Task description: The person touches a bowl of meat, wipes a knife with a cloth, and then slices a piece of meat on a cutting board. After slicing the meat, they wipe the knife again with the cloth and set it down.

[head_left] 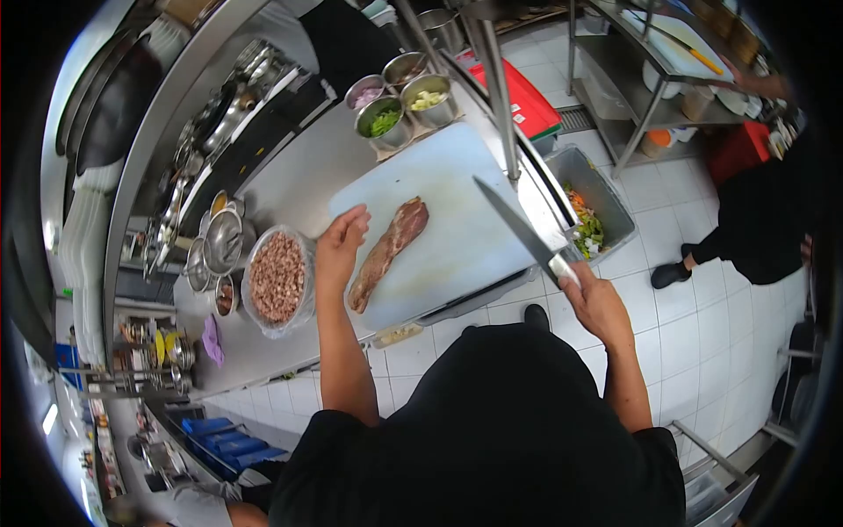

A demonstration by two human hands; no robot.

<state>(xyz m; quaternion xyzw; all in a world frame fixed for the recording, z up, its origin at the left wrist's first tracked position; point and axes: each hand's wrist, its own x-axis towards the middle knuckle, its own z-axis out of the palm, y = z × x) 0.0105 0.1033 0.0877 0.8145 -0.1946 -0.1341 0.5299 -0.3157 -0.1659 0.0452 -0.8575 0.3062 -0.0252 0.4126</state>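
— Where's the meat against your fingers?

— One strip of meat [388,252] lies on the single white cutting board [439,220] on the table [299,180]. Your left hand [338,250] rests just beside its left edge, fingers [356,220] loosely spread, holding nothing.

— And your right?

— Your right hand [597,303] grips one knife [518,228], blade raised right of the meat. Four small steel bowls [399,97] stand beyond the board.

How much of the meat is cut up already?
None yet. The meat lies whole on the cutting board. The right hand holds the knife raised above the board, and the left hand rests beside the meat. All the cutting is left.
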